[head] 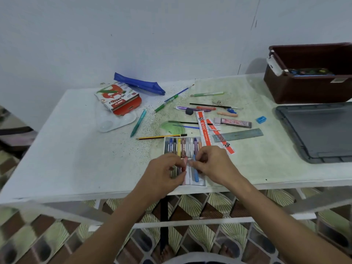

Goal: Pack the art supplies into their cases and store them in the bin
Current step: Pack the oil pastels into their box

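A white crayon tray (203, 183) with several oil pastels lies near the table's front edge. My left hand (163, 172) pinches a red pastel (184, 164) over the tray's lower row. My right hand (213, 163) is beside it, fingers curled around a light blue pastel (195, 175). The pastel box (119, 99), red and white, lies at the back left with a blue pencil pouch (140, 84) behind it. The dark red bin (308, 73) stands at the back right with a paint set inside.
Pens, pencils, brushes, rulers (203, 130), a green protractor (174, 127), an eraser and a blue sharpener (261, 119) are scattered mid-table. A white palette (116, 121) lies under the box. A grey bin lid (320, 132) rests at the right edge.
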